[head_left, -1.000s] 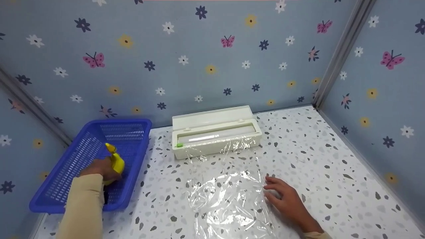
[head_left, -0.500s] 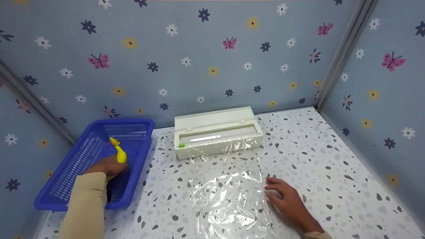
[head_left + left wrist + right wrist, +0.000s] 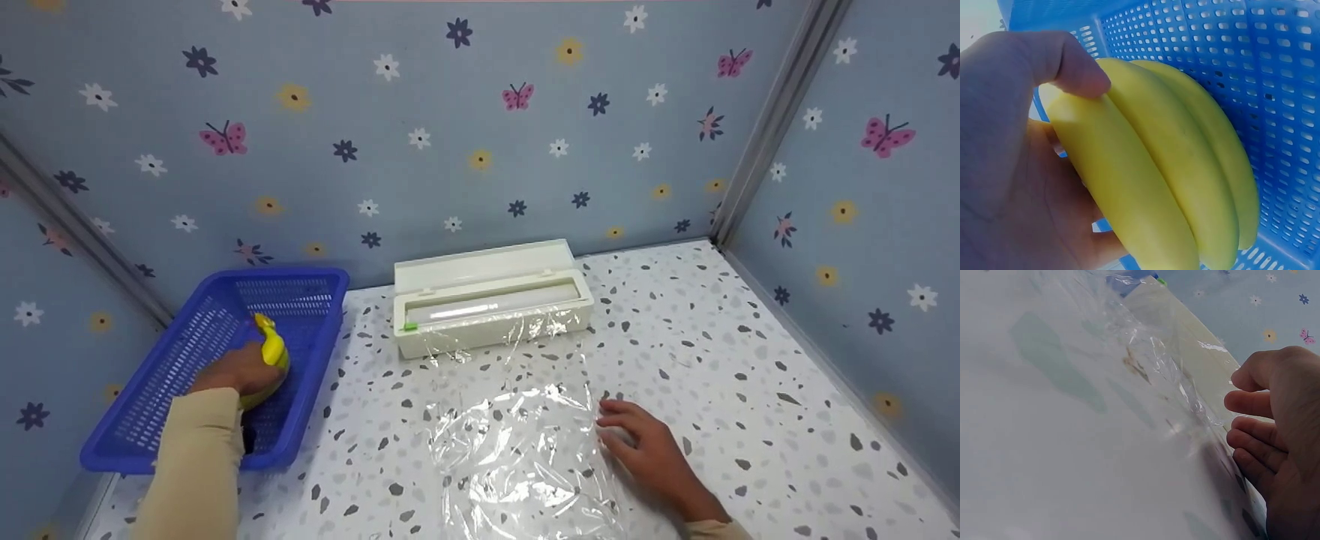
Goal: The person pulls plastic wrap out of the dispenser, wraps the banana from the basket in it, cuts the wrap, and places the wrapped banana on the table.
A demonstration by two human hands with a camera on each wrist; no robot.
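My left hand [image 3: 238, 370] is inside the blue basket [image 3: 321, 360], gripping a bunch of yellow bananas [image 3: 274, 346]. In the left wrist view the thumb presses on top of the nearest banana [image 3: 1123, 174], and the other fingers curl under it, partly hidden. The stem end points away, toward the back of the basket. My right hand [image 3: 651, 456] rests on the table beside the right edge of a sheet of clear plastic wrap [image 3: 517, 450], its fingers loosely bent. The right wrist view shows nothing held between those fingers; whether they touch the wrap I cannot tell.
A white wrap dispenser [image 3: 491, 341] with its lid raised stands against the back wall, a green slider [image 3: 409, 326] at its left end. Wrap runs from it toward the front of the speckled table [image 3: 720, 360]. Patterned panels [image 3: 420, 172] enclose the back and sides.
The left hand has turned the bananas slightly within the basket, so more of the bunch shows beside the fingers. The right hand and the wrap have stayed in place.
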